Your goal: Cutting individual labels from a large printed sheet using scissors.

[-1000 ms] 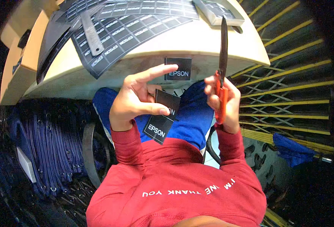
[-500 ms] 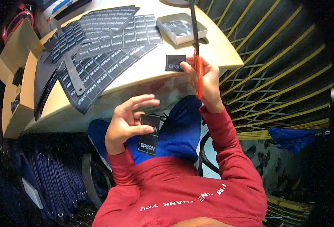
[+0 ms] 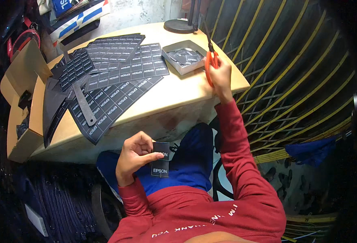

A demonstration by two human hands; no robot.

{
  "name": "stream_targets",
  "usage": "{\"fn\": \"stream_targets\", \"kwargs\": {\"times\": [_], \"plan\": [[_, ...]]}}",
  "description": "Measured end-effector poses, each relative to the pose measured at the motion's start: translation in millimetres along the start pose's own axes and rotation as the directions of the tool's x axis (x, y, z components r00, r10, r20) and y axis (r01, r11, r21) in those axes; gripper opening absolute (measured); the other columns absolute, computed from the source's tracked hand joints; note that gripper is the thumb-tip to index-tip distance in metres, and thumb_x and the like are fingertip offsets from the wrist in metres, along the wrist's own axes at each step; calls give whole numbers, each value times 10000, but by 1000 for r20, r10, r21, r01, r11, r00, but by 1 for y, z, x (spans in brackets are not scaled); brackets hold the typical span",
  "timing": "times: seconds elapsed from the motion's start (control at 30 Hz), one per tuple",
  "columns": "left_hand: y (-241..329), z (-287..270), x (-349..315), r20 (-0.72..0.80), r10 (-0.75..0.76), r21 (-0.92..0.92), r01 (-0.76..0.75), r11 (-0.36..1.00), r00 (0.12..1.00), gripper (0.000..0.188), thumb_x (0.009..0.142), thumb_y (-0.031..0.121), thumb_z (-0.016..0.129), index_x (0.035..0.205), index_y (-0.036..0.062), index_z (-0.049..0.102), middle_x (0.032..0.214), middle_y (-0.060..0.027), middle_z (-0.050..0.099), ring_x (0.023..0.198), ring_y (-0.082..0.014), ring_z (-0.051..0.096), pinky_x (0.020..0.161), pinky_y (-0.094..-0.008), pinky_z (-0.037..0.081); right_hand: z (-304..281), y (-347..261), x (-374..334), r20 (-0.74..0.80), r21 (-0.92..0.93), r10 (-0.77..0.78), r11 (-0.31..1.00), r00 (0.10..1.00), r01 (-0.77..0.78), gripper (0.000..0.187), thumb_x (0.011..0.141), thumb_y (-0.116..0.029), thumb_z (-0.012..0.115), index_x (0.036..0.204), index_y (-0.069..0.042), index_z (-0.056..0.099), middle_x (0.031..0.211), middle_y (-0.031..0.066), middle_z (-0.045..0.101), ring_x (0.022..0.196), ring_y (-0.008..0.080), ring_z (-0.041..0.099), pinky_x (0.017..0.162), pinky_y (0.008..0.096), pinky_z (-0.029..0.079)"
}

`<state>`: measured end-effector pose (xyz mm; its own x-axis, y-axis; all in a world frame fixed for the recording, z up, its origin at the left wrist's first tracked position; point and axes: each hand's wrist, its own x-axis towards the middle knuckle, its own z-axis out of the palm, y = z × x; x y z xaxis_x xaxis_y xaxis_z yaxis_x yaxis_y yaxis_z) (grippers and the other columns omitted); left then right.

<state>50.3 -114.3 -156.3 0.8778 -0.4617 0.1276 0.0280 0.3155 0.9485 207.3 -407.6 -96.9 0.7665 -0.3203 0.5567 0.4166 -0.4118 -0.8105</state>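
Note:
My left hand (image 3: 134, 157), low over my lap, pinches a short strip of black labels (image 3: 160, 167) with white print between thumb and fingers. My right hand (image 3: 219, 76) is over the table's right end, closed round the orange handles of a pair of scissors (image 3: 209, 67), whose blades point up and away. Right beside that hand stands a small open box (image 3: 181, 69) with loose cut black labels (image 3: 185, 56) inside. Whether my right fingertips still hold a label cannot be made out.
Printed black label sheets (image 3: 120, 95) overlap across the table (image 3: 211, 95), one hanging past its front edge. A metal ruler (image 3: 83, 104) lies on them. An open cardboard carton (image 3: 35, 105) stands at left, a round black stand base (image 3: 180, 26) at the back. A yellow-slatted folding gate (image 3: 283, 81) borders the right.
My right hand has moved away to the small box with the scissors; the single label it held no longer shows. My left hand keeps its strip, fingers now more curled. The view has shifted.

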Motion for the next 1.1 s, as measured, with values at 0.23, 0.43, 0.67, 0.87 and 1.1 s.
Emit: {"fn": "stream_targets", "kwargs": {"times": [0.23,0.43,0.67,0.87,1.1], "plan": [[9,15,6,-165,90,125,-69,990,982,239,750,-80,692,971,-20,622,742,-4,585,685,-51,573,610,-174,463,-18,-59,-121,426,371,166,865,889,-339,198,766,-48,729,909,-15,597,846,41,642,780,82,589,728,233,483],[5,26,6,-152,137,150,-114,982,979,344,757,-80,682,1086,-19,605,920,-45,595,746,-60,577,637,-189,482,-7,-78,-175,643,316,258,768,721,-556,224,752,-13,729,885,-42,552,831,-11,560,783,42,514,702,196,434],[8,37,7,-139,199,127,-182,975,970,390,770,-78,668,1142,-20,567,1041,-68,586,891,-137,613,755,-241,529,9,-80,-176,471,433,219,787,855,-439,194,800,-67,709,890,-35,540,799,-43,528,707,10,474,608,170,405],[12,29,-2,-218,209,123,-186,975,953,438,739,-98,682,1155,-28,562,1060,-74,580,868,-142,620,762,-236,538,2,-75,-183,575,434,159,773,803,-464,236,837,-104,672,999,-27,519,802,-48,501,694,5,452,603,160,389],[22,10,-20,-231,225,55,-218,974,947,597,662,-153,696,1221,-39,518,1109,-98,553,938,-218,624,778,-309,552,-36,-47,-183,800,160,78,928,596,-336,488,752,-329,762,1012,-23,483,771,-17,440,656,45,378,570,186,327]]}}
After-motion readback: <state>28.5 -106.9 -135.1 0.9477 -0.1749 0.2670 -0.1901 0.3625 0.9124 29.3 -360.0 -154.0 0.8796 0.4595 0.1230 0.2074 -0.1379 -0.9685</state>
